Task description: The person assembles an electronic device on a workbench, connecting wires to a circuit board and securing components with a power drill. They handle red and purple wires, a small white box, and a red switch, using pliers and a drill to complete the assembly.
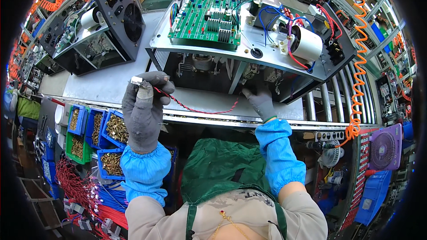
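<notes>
My left hand (147, 113), in a grey glove, is closed with a small white plug connector (136, 80) pinched at its fingertips. From that hand a twisted red-and-black wire (195, 110) sags across the bench front toward my right hand (261, 103). That gloved hand reaches in at the lower front of an open metal machine chassis (242, 53), fingers bent together; shadow hides what they grip. A green circuit board (195, 26) lies on the chassis's upper plate, with a white cylindrical capacitor (308, 44) to its right.
A second chassis with a black fan (132, 22) stands at left. Blue bins (105, 162) of metal fasteners and bundled red wires (73, 180) sit below it. Metal rollers (339, 100) extend at right, where a coiled orange hose (357, 62) hangs near a purple fan (385, 147).
</notes>
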{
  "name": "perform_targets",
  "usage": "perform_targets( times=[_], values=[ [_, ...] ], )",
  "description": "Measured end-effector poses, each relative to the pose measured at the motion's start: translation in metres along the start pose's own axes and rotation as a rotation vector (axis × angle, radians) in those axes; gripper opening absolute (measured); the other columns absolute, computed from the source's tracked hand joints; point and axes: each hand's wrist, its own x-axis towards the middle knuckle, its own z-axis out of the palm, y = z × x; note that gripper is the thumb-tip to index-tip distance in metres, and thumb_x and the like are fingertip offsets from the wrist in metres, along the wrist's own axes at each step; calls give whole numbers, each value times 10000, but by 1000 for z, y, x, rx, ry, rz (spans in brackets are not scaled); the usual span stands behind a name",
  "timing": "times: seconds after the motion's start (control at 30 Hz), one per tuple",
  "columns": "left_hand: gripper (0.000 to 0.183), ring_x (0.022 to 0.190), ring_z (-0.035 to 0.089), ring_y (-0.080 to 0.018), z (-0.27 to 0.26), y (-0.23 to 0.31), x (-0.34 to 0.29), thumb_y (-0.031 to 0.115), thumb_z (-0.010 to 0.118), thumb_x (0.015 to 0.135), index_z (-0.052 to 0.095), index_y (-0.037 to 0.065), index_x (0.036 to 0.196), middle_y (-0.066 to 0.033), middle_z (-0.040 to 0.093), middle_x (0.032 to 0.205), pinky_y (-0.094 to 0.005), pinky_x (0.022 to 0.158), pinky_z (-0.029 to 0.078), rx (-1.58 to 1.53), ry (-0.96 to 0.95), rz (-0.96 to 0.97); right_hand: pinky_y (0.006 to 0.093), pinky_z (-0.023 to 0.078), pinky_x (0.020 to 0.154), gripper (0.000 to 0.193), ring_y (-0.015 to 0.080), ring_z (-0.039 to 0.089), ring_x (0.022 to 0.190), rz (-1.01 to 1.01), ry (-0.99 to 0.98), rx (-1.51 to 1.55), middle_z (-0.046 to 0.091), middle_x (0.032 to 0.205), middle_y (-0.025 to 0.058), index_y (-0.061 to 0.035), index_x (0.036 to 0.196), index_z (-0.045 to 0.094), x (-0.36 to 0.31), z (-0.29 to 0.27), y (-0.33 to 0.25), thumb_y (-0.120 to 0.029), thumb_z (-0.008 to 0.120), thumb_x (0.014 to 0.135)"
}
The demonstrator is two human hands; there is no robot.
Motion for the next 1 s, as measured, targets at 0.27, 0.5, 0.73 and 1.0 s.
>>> perform_targets(
  times=[0.27, 0.5, 0.73, 1.0],
  values=[
    [279, 787, 616, -132, 5, -7, 0, 242, 550, 931, 587, 8, 1078, -120, 628, 982, -186, 577, 472, -4, 27, -46, 279, 498, 751, 369, 144, 620, 820, 210, 131, 151, 654, 950, 74, -24, 1079, 584, -17, 4, 26, -105, 733, 751],
    [256, 791, 621, -143, 8, -14, 0, 232, 532, 938, 589, 21, 1073, -111, 628, 976, -197, 606, 483, 1, -3, -79, 278, 485, 716, 215, 149, 592, 798, 80, 149, 430, 621, 900, 53, -30, 994, 604, -13, 4, 25, -74, 684, 800],
    [257, 797, 615, -138, 12, -18, -2, 229, 520, 941, 590, 17, 1068, -108, 628, 968, -202, 620, 479, 5, -45, -95, 306, 513, 766, 264, 201, 597, 897, 206, 54, 709, 604, 1010, 69, -58, 1086, 579, -3, 5, 25, -63, 629, 827],
    [272, 798, 612, -136, 12, -21, -4, 242, 523, 939, 589, 11, 1068, -103, 628, 952, -206, 630, 476, 51, -53, -122, 336, 535, 787, 324, 200, 577, 962, 316, 113, 1054, 575, 1068, 81, -59, 1154, 551, -11, 8, 18, -30, 601, 835]
  ],
)
